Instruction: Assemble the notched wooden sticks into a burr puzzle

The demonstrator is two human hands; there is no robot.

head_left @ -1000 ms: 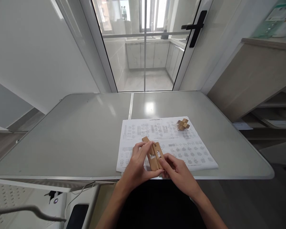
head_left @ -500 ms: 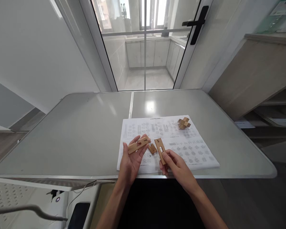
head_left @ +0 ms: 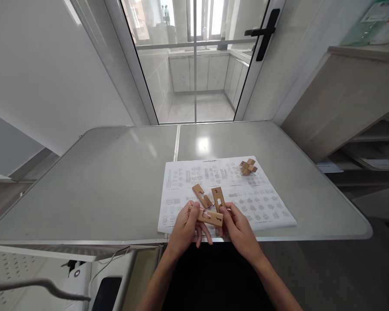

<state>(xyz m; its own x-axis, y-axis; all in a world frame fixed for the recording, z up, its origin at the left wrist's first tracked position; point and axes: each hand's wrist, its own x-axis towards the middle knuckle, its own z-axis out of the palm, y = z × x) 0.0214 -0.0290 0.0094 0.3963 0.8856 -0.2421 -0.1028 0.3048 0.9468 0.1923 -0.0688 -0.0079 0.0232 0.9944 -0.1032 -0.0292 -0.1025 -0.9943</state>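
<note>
The wooden bar (head_left: 214,219) with the cut-out notch was in our left hand (head_left: 183,226), held over the near part of the printed sheet (head_left: 272,220). We had its left end pinched between the thumb and the fingers, and other fingers of that hand stretched out loosely below it. The bar's other end, which bore a dark mark, reached as far as our right hand (head_left: 241,229), and we could not tell whether the two touched. In the fingers of that right hand we were grasping the flat piece (head_left: 217,194) numbered 2 by its near end, with its number facing up and its slot showing. Just beyond the bar, the notched piece (head_left: 206,201) lay on the sheet, to the left of the numbered one and clear of our fingers. The cross-shaped wooden block (head_left: 248,167) sat well apart from both hands, by the sheet's far right corner. The sheet, covered with small drawings, lay on the grey surface (head_left: 126,181) before us. Down to our left were a dark phone (head_left: 106,296) and a thick cable (head_left: 42,283); ahead stood a glass door (head_left: 178,108) with a black handle (head_left: 266,34).
</note>
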